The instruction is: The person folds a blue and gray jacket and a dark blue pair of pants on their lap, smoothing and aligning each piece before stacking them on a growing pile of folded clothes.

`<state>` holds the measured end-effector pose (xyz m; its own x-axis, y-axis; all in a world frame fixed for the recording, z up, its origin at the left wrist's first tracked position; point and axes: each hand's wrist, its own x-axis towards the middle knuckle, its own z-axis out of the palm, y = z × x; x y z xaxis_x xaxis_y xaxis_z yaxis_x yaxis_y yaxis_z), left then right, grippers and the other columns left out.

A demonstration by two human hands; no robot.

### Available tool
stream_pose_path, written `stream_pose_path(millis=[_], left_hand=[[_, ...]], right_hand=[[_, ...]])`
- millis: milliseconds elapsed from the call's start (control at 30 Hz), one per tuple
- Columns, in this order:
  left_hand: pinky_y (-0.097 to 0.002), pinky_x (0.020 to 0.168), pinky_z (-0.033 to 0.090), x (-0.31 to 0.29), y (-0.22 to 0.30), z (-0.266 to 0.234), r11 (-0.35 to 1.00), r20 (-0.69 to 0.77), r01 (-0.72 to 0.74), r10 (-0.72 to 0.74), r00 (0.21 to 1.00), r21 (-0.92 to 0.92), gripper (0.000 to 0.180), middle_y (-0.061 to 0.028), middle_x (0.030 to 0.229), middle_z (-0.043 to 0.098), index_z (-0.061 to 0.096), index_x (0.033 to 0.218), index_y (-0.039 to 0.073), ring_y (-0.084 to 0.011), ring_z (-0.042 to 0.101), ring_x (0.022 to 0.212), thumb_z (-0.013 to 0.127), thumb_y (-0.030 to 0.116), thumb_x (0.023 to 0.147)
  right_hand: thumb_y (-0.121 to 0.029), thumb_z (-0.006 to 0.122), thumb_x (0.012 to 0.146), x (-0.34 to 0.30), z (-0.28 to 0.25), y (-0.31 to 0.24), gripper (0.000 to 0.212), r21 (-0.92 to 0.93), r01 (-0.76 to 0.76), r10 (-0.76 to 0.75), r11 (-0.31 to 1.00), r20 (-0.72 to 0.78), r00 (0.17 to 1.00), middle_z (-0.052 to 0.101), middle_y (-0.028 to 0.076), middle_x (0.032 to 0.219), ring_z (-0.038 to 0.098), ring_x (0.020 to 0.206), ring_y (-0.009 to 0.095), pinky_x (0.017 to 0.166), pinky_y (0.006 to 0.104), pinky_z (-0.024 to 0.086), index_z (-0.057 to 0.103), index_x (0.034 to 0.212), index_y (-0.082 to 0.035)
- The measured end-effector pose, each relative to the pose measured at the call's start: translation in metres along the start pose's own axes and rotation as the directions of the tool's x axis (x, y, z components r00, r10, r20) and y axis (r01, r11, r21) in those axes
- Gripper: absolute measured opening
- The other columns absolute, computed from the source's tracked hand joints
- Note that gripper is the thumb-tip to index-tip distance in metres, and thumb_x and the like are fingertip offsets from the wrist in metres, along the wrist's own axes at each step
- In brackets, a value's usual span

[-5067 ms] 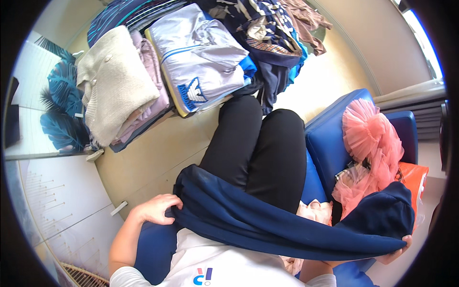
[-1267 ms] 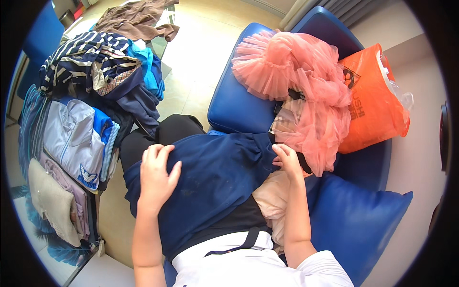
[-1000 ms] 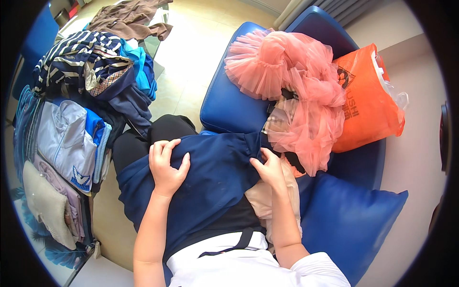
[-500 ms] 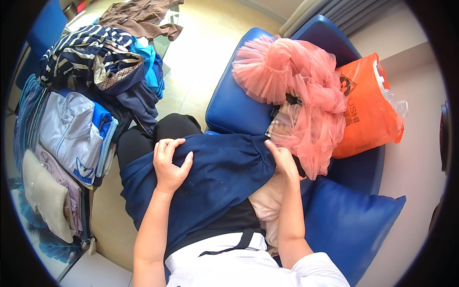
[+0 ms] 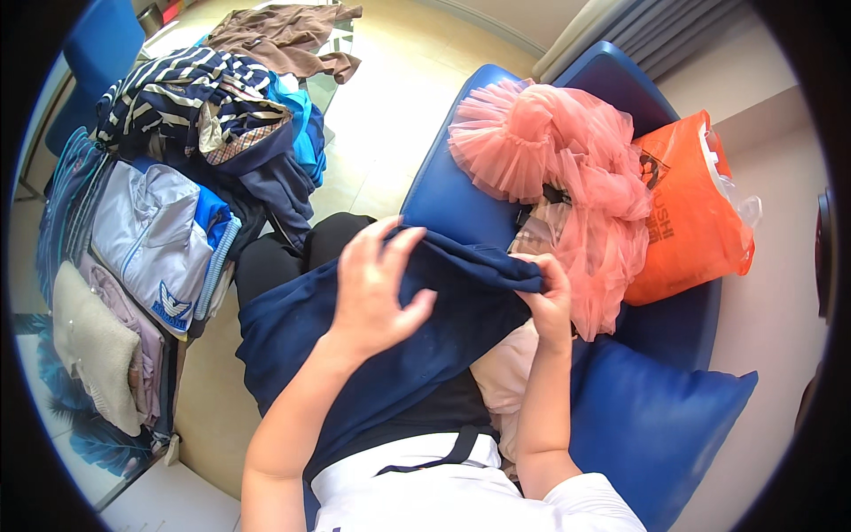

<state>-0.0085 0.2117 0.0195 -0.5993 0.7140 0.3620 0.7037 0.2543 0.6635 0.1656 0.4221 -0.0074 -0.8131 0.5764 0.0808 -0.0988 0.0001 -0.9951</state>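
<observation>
A navy blue garment (image 5: 399, 355) lies spread over my lap, its top edge lifted toward the right. My right hand (image 5: 551, 301) pinches that bunched edge between thumb and fingers. Over the middle of the cloth, my left hand (image 5: 377, 288) is open with its fingers apart, the fingertips close to the garment's far edge. Whether they touch the cloth I cannot tell. Beside my right forearm, a pale pink cloth (image 5: 505, 363) sits partly hidden at my hip.
On the blue chair (image 5: 443, 168) lies a coral tulle garment (image 5: 567, 168), next to an orange bag (image 5: 683, 213). A blue cushion (image 5: 656, 417) rests at my right. At left are folded clothes with a light grey jacket (image 5: 146, 239), a striped garment (image 5: 177, 97) and a brown garment (image 5: 275, 40).
My left hand has risen off the cloth and moved right and away from me. My right hand now grips the garment's edge and has lifted and folded it. The view has shifted slightly.
</observation>
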Motion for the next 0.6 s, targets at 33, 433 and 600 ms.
stream_pose_path(millis=[33,433,600], left_hand=[[-0.0487,0.108,0.034,0.012,0.015,0.001,0.996,0.040,-0.074,0.076,0.996,-0.053,0.071,-0.0172,0.135,0.047,0.052,0.132,0.008,-0.0360,0.046,0.126,0.080,0.022,0.068],[-0.0378,0.076,0.052,0.113,0.060,0.035,0.825,0.121,-0.232,0.338,0.933,-0.515,0.017,-0.0175,0.085,0.066,0.068,0.096,0.000,-0.0345,0.065,0.083,0.068,0.006,0.080],[-0.0319,0.077,0.051,0.129,0.039,0.028,0.806,0.164,-0.040,0.168,0.972,-0.590,0.018,-0.0153,0.083,0.069,0.069,0.100,-0.001,-0.0217,0.066,0.077,0.066,0.009,0.086]], right_hand=[[0.006,0.069,0.083,-0.002,0.000,-0.013,0.021,0.033,0.045,-0.046,0.998,0.024,0.999,0.067,0.014,0.113,0.062,0.103,0.018,0.094,0.0296,0.048,0.058,0.099,-0.001],[-0.027,0.083,0.066,-0.006,-0.041,-0.030,0.111,0.367,-0.056,0.052,0.928,0.022,0.998,0.040,0.014,0.147,0.042,0.136,0.024,0.115,0.0383,0.032,0.020,0.152,0.002],[-0.026,0.083,0.069,-0.010,-0.033,0.014,0.108,0.458,-0.092,0.070,0.884,0.064,0.995,0.037,0.012,0.150,0.040,0.137,0.025,0.116,0.0403,0.031,0.019,0.152,0.002]])
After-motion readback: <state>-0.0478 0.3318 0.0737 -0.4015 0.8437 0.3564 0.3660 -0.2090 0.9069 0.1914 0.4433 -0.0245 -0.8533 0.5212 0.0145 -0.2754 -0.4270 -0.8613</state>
